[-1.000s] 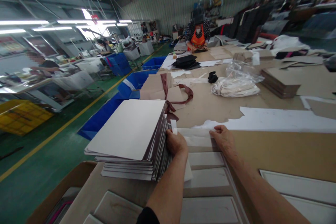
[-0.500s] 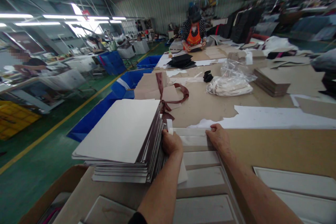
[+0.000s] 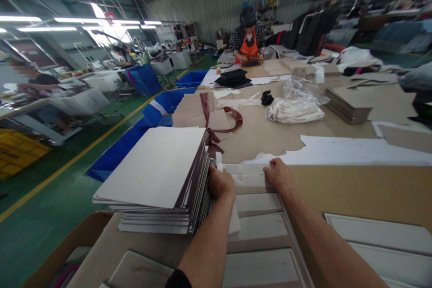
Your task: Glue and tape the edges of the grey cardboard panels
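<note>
My left hand [image 3: 222,183] is closed beside the right side of a tall stack of pale flat panels [image 3: 155,164]. A small white strip [image 3: 219,161] stands up from its fingertips, which are partly hidden. My right hand [image 3: 279,174] pinches the right end of a long pale strip [image 3: 245,176] lying across the work surface, between both hands. Nearer to me, more pale rectangular panels [image 3: 261,227] lie in a row, partly behind my left forearm.
Blue bins [image 3: 123,144] line the table's left side. Beyond the stack lies a brown ribbon [image 3: 232,122]. A plastic bag of pale pieces [image 3: 297,110] and a pile of grey boards [image 3: 351,107] sit further back. A co-worker in an orange apron [image 3: 249,46] stands at the far end.
My hands stay almost in place; the right one has shifted very slightly left. At the far end, the co-worker's hands and the dark piece they hold have moved a little.
</note>
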`<state>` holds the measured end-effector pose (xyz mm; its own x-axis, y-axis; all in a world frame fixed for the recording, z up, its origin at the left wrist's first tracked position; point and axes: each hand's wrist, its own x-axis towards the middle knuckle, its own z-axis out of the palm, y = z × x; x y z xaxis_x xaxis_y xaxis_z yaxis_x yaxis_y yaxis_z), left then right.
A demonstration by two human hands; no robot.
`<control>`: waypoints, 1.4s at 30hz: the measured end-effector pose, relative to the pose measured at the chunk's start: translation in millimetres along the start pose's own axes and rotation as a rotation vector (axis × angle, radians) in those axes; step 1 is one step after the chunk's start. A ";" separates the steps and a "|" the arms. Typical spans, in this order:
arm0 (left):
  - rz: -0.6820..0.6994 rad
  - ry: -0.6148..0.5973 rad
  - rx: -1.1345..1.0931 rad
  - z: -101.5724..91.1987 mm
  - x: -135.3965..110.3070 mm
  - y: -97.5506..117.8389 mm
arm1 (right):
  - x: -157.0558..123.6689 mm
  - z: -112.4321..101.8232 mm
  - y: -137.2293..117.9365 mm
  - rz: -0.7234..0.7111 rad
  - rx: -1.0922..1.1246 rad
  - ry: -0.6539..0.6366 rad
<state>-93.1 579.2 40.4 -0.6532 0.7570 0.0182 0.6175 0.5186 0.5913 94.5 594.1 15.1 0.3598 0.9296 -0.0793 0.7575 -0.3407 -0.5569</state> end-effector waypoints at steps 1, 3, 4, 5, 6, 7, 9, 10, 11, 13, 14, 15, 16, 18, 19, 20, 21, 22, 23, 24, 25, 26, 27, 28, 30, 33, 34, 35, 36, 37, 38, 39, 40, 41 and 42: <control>0.008 0.000 0.007 0.1 0.0 -0.1 | 0.4 0.0 -0.2 -0.007 -0.011 -0.002; 0.028 0.002 0.026 0.1 -0.8 0.0 | 1.6 -0.3 -0.3 -0.021 -0.035 -0.001; 0.042 0.004 0.037 -0.1 -1.7 0.4 | 2.2 -0.6 -0.2 -0.029 -0.048 0.002; 0.058 0.008 0.049 -0.4 -2.9 0.9 | 2.7 -0.9 -0.3 -0.037 -0.063 0.006; 0.077 0.014 0.063 -0.9 -4.3 1.6 | 3.1 -1.1 -0.4 -0.048 -0.079 0.009; 0.096 0.020 0.078 -1.5 -5.9 2.2 | 3.3 -1.4 -0.8 -0.062 -0.097 0.009; 0.129 0.029 0.111 -2.8 -8.8 2.8 | 2.8 -1.9 -2.5 -0.102 -0.137 0.000; 0.143 0.031 0.129 -3.4 -9.8 2.6 | 2.1 -2.3 -4.0 -0.130 -0.158 -0.011; 0.159 0.028 0.148 -3.9 -10.4 2.1 | 1.2 -3.0 -6.0 -0.163 -0.180 -0.025; 0.203 0.011 0.187 -4.7 -10.0 0.2 | -1.2 -5.5 -11.4 -0.230 -0.230 -0.059; 0.232 -0.002 0.208 -4.9 -9.2 -1.0 | -2.4 -7.4 -14.5 -0.263 -0.258 -0.077; 0.267 -0.020 0.228 -5.0 -8.2 -2.1 | -3.6 -9.7 -18.0 -0.294 -0.289 -0.095; 0.304 -0.041 0.249 -5.0 -7.0 -3.1 | -4.9 -12.4 -21.6 -0.323 -0.323 -0.114; 0.371 -0.089 0.293 -4.7 -5.1 -4.4 | -7.7 -18.4 -28.9 -0.378 -0.392 -0.150; 0.400 -0.112 0.315 -4.6 -4.5 -4.7 | -9.5 -21.5 -32.4 -0.404 -0.426 -0.168; 0.423 -0.132 0.336 -4.5 -4.3 -4.9 | -11.8 -24.3 -35.8 -0.427 -0.457 -0.186; 0.443 -0.147 0.357 -4.5 -4.4 -5.0 | -14.7 -26.8 -39.0 -0.450 -0.485 -0.201; 0.460 -0.158 0.377 -4.7 -4.7 -5.0 | -18.4 -28.7 -41.9 -0.475 -0.508 -0.214; 0.475 -0.165 0.395 -5.0 -5.3 -5.0 | -22.6 -29.8 -44.7 -0.502 -0.526 -0.223; 0.487 -0.169 0.414 -5.5 -5.9 -5.0 | -27.5 -30.1 -47.3 -0.529 -0.542 -0.227; 0.499 -0.174 0.432 -6.0 -6.5 -5.1 | -32.7 -29.3 -49.6 -0.555 -0.555 -0.228; 0.508 -0.179 0.451 -6.6 -7.1 -5.2 | -37.9 -27.7 -51.7 -0.579 -0.568 -0.227; 0.518 -0.183 0.469 -7.1 -7.5 -5.3 | -42.8 -25.4 -53.6 -0.595 -0.580 -0.225; 0.528 -0.187 0.486 -7.6 -7.8 -5.5 | -47.2 -22.7 -55.0 -0.604 -0.591 -0.224; 0.551 -0.198 0.514 -8.7 -7.7 -5.8 | -53.0 -17.7 -56.4 -0.604 -0.604 -0.213; 0.586 -0.220 0.549 -11.0 -6.7 -6.1 | -53.9 -15.4 -53.1 -0.587 -0.601 -0.190; 0.596 -0.230 0.559 -12.2 -6.3 -6.0 | -52.5 -16.3 -50.4 -0.581 -0.598 -0.185; 0.605 -0.239 0.568 -13.5 -6.0 -5.9 | -50.6 -17.7 -47.0 -0.577 -0.595 -0.181; 0.611 -0.248 0.577 -15.0 -5.8 -5.8 | -48.3 -19.3 -42.9 -0.575 -0.595 -0.181; 0.614 -0.256 0.584 -16.5 -5.6 -5.7 | -46.0 -20.8 -38.2 -0.575 -0.594 -0.181; 0.615 -0.262 0.591 -18.1 -5.5 -5.7 | -43.7 -22.0 -33.0 -0.576 -0.593 -0.182; 0.613 -0.266 0.596 -19.5 -5.5 -5.6 | -41.6 -22.8 -27.5 -0.577 -0.592 -0.182; 0.610 -0.270 0.601 -20.8 -5.6 -5.5 | -39.8 -23.2 -21.9 -0.574 -0.590 -0.180; 0.606 -0.273 0.605 -21.8 -5.7 -5.2 | -38.5 -23.1 -16.4 -0.570 -0.585 -0.176; 0.603 -0.277 0.609 -22.6 -5.8 -4.7 | -37.5 -22.9 -11.2 -0.564 -0.579 -0.169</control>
<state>-102.1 563.4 55.7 -0.0630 0.9965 -0.0550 0.9979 0.0638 0.0131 84.9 559.9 43.3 -0.2103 0.9755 -0.0644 0.9773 0.2080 -0.0396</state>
